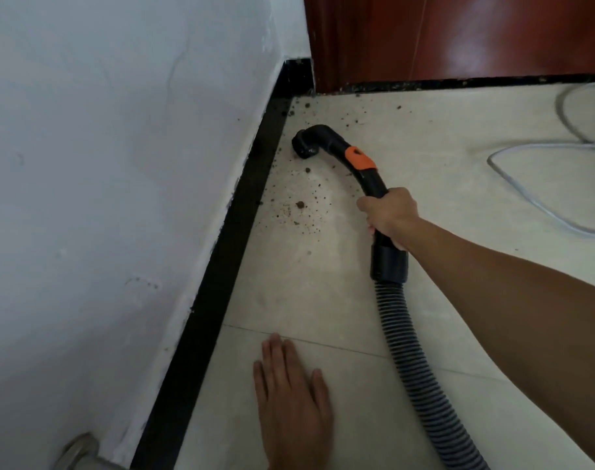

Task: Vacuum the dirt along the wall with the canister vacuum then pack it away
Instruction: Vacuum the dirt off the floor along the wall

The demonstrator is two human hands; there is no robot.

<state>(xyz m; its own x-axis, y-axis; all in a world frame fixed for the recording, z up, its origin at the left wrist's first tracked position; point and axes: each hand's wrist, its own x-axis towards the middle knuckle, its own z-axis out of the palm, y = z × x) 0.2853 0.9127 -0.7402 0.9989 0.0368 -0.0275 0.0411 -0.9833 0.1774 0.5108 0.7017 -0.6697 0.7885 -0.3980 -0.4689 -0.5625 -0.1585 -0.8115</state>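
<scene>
Right hand (387,215) gripping curved black vacuum handle (364,171), nozzle end (303,145) down beside black skirting (235,228); dirt (299,205) just beside skirting — left hand (289,398) flat, fingers straight, on floor tiles (425,137).

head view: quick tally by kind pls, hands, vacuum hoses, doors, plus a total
hands: 2 (left hand flat on the floor, right hand gripping the hose handle)
vacuum hose: 1
door: 1
total: 4
</scene>
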